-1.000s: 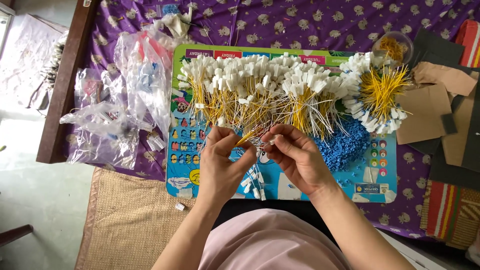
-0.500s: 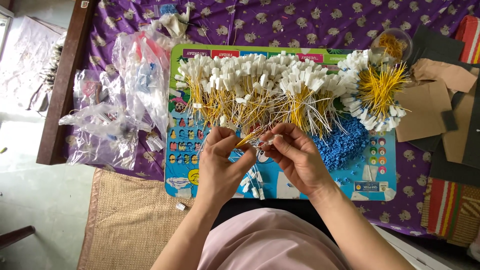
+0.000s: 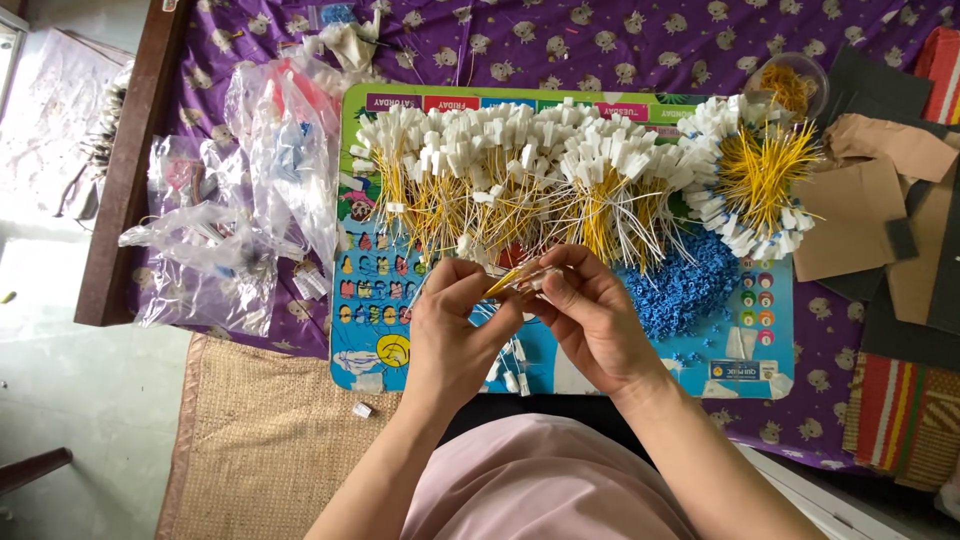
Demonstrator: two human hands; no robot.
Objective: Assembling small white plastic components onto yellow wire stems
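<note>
My left hand (image 3: 455, 335) and my right hand (image 3: 590, 320) meet over a colourful picture board (image 3: 365, 330), fingertips pinched together on a thin yellow wire with a small white connector (image 3: 512, 279). Behind them lie rows of yellow and white wires tipped with white connectors (image 3: 520, 175). A fan of yellow wires with white connectors (image 3: 755, 180) lies at the board's right. A heap of small blue pieces (image 3: 685, 290) sits just right of my right hand. A few loose white connectors (image 3: 512, 365) lie on the board below my hands.
Clear plastic bags (image 3: 245, 215) are piled left of the board on a purple patterned cloth (image 3: 600, 40). Brown and dark card pieces (image 3: 880, 215) lie at the right. A small clear bowl (image 3: 790, 85) stands at the back right. A woven mat (image 3: 260, 440) covers the floor lower left.
My hands have stayed at the same spot, with the fingers shifting slightly around the wire and connector. Nothing else on the board has moved.
</note>
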